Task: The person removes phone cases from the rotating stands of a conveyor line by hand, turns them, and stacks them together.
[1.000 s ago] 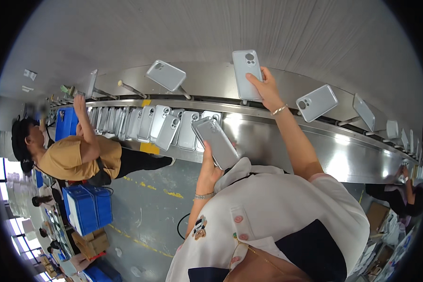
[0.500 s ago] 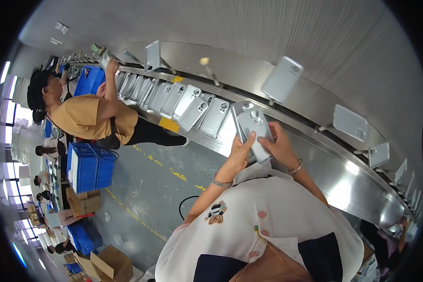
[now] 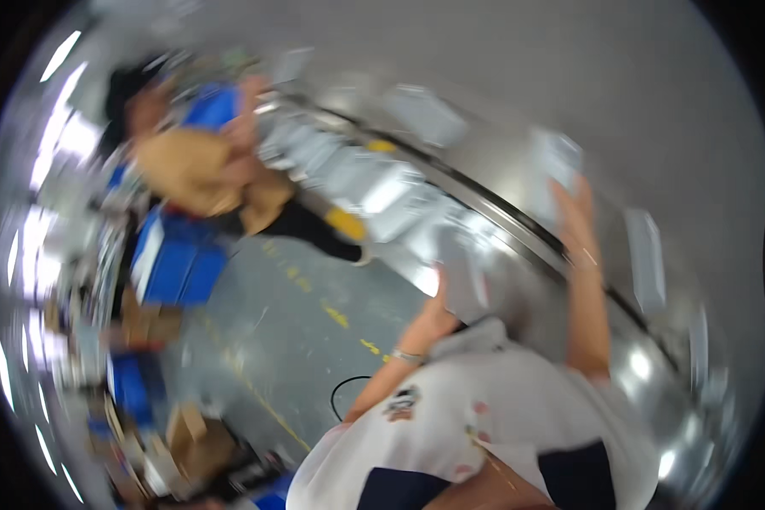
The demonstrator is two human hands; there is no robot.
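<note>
My left hand (image 3: 433, 319) is closed on grey-white phone cases (image 3: 463, 270), held upright in front of my shirt; blur hides how many there are. Raised to the right, my right hand (image 3: 578, 217) has its fingers at the lower edge of a pale phone case (image 3: 558, 161) on the rail line. Motion smears those fingers, so whether they grip that case cannot be seen. To the left of my left hand, a row of phone cases (image 3: 399, 200) leans along the metal bench.
More phone cases hang along the line, one (image 3: 429, 115) to the left and another (image 3: 646, 259) to the right. A co-worker in a tan shirt (image 3: 183, 170) stands at the bench's far left. Blue crates (image 3: 178, 263) and cardboard boxes (image 3: 200, 442) stand on the floor.
My right hand has left the held phone cases and risen right to a case on the line. My left hand keeps its hold. The whole view has shifted and blurred.
</note>
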